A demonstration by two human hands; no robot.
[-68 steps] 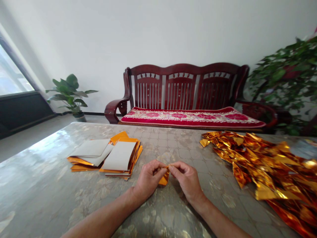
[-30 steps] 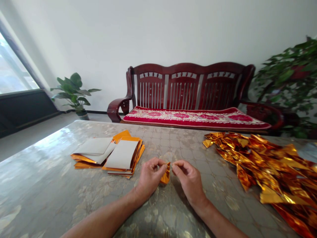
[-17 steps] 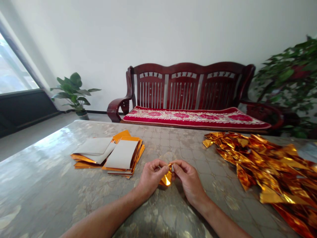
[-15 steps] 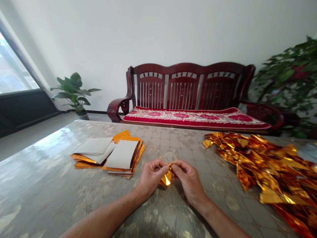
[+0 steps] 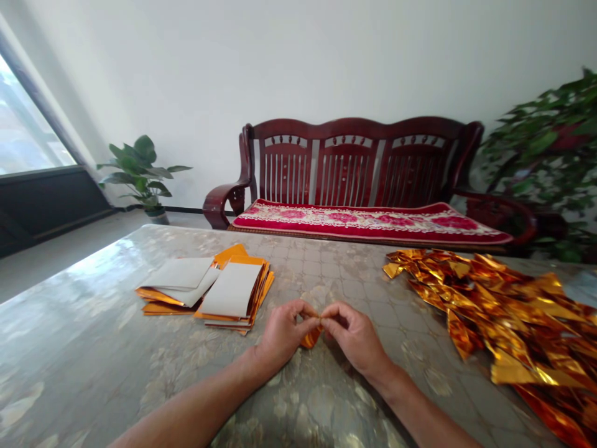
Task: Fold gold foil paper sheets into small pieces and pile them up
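Two bare hands meet low over the table [image 5: 93,348]: left hand [image 5: 282,333] and right hand [image 5: 354,336], fingertips closed narrow on one small gold foil piece [image 5: 310,338], held between them just above the tabletop, seemingly to press a fold tight. One stack of flat sheets [image 5: 228,292], pale backs up, near the left hand. One heap of folded gold foil [image 5: 504,311], far right. One red wooden bench [image 5: 345,168] beyond. No writing legible.

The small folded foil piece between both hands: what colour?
The folded foil piece is shiny orange-gold; head view shows it.
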